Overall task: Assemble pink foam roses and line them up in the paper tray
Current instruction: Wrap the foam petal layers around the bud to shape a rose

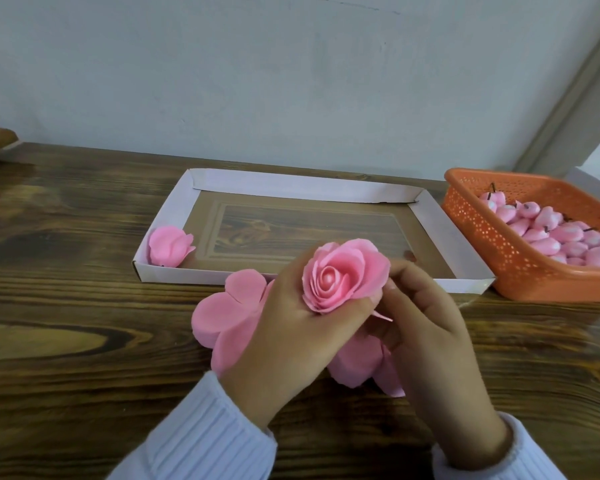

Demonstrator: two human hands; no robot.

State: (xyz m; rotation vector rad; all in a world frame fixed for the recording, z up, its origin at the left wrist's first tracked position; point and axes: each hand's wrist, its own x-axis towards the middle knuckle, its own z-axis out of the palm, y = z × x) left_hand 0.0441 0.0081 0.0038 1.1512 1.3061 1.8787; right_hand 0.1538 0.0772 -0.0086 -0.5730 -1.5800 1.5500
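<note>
Head view: pink rose (343, 275) held between left grip (291, 341), curled round its base, and right grip (426, 327), pinching its right petals, bloom facing up toward camera.

A pink foam rose (343, 277), its petals spiralled round a rounded centre, is held face-up between the left hand (291, 327) and right hand (426, 323), just in front of the paper tray (291, 187). A second rose (170, 249) lies on its side in the tray's near-left corner. Flat foam petals (229, 306) rest on the desk (84, 341) beneath the hands.
</note>
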